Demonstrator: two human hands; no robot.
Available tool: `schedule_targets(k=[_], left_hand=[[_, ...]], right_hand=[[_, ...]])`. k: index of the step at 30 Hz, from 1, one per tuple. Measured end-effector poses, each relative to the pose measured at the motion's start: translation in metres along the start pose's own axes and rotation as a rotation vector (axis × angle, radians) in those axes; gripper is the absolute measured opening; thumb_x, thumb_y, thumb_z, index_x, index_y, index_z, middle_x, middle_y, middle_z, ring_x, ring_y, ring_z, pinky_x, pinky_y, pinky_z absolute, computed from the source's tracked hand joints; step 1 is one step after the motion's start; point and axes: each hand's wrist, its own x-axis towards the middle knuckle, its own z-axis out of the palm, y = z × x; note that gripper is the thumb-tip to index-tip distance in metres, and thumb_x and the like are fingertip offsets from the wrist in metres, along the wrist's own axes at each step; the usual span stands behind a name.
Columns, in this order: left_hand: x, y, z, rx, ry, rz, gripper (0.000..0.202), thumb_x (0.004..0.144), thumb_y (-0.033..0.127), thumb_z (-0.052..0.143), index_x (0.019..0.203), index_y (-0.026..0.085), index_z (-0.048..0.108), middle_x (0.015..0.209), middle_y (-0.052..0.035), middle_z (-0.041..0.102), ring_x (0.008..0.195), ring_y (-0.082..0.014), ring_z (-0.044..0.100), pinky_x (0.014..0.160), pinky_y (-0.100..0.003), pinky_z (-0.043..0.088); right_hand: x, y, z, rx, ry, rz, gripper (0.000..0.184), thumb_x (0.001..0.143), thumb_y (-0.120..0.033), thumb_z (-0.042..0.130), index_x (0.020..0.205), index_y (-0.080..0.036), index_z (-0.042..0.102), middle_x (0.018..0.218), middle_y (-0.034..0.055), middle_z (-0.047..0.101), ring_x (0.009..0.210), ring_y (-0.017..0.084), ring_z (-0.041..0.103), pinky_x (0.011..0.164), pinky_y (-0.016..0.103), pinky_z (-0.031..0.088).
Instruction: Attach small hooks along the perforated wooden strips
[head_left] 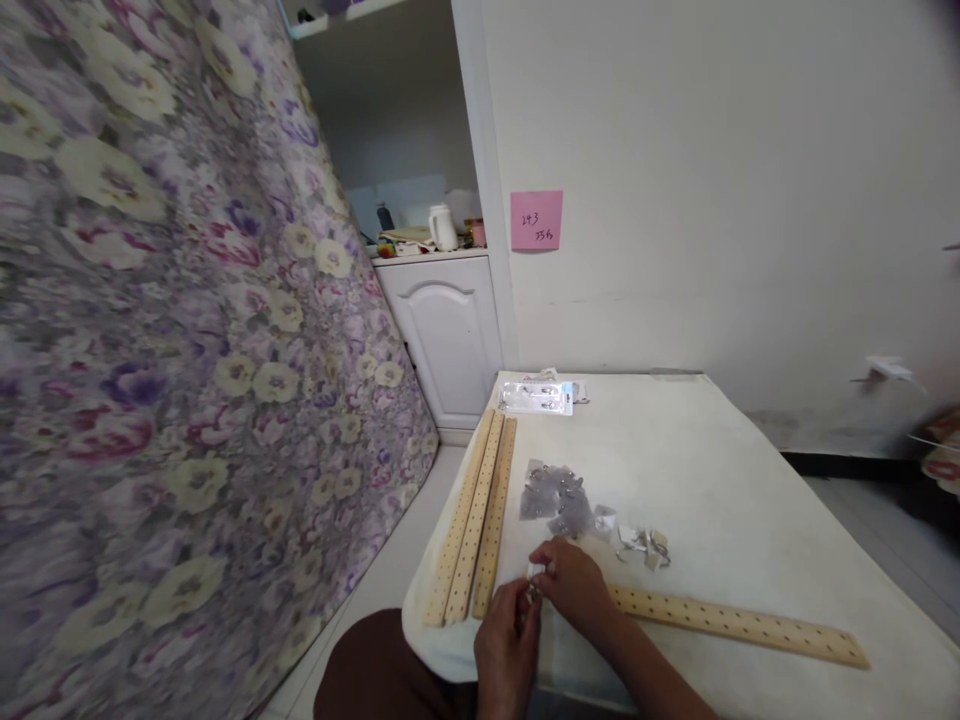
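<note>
My left hand and my right hand meet at the near side of the table, fingertips pinched together. Between them is a small piece with a white part and a shiny metallic part; its exact kind is too small to make out. Partly behind my right hand and forearm lies a pale wooden strip with rows of holes. Just beyond my hands rest several small clear plastic bags with tiny metallic items. To their right is a small pile of white tags and ring-like metal pieces.
Several more perforated wooden strips lie lengthwise along the table's left edge. Clear blister packs sit at the far end of the cream-covered table. A floral curtain hangs left; a white cabinet stands behind.
</note>
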Motion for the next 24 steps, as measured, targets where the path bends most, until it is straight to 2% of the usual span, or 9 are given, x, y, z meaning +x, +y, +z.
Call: schedule_targets(k=[5, 20, 24], left_hand=[[0.0000, 0.0033, -0.0015, 0.002, -0.014, -0.014, 0.027, 0.083, 0.038, 0.049, 0.097, 0.020, 0.063, 0.083, -0.0044, 0.068, 0.074, -0.0181, 0.063, 0.069, -0.029, 0.049], [-0.0002, 0.0024, -0.0009, 0.037, -0.029, -0.034, 0.027, 0.083, 0.038, 0.048, 0.099, 0.020, 0.061, 0.083, -0.0046, 0.067, 0.074, -0.0181, 0.063, 0.069, -0.029, 0.049], [-0.0002, 0.0033, -0.0018, 0.042, -0.014, -0.049, 0.027, 0.081, 0.037, 0.050, 0.100, 0.020, 0.061, 0.080, -0.0036, 0.066, 0.073, -0.0182, 0.062, 0.067, -0.029, 0.049]], right_hand=[[0.0053, -0.0026, -0.0026, 0.014, -0.042, 0.070, 0.023, 0.066, -0.021, 0.058, 0.087, -0.022, 0.067, 0.089, 0.0026, 0.067, 0.085, 0.017, 0.060, 0.075, 0.026, 0.041], [0.0005, 0.0014, -0.0056, 0.032, -0.043, -0.007, 0.023, 0.071, -0.023, 0.056, 0.091, -0.023, 0.066, 0.091, 0.0008, 0.068, 0.082, 0.015, 0.060, 0.075, 0.025, 0.042], [0.0001, 0.0053, -0.0039, 0.062, 0.011, -0.039, 0.022, 0.072, -0.021, 0.054, 0.090, -0.022, 0.065, 0.091, 0.0012, 0.067, 0.084, 0.016, 0.060, 0.076, 0.025, 0.042]])
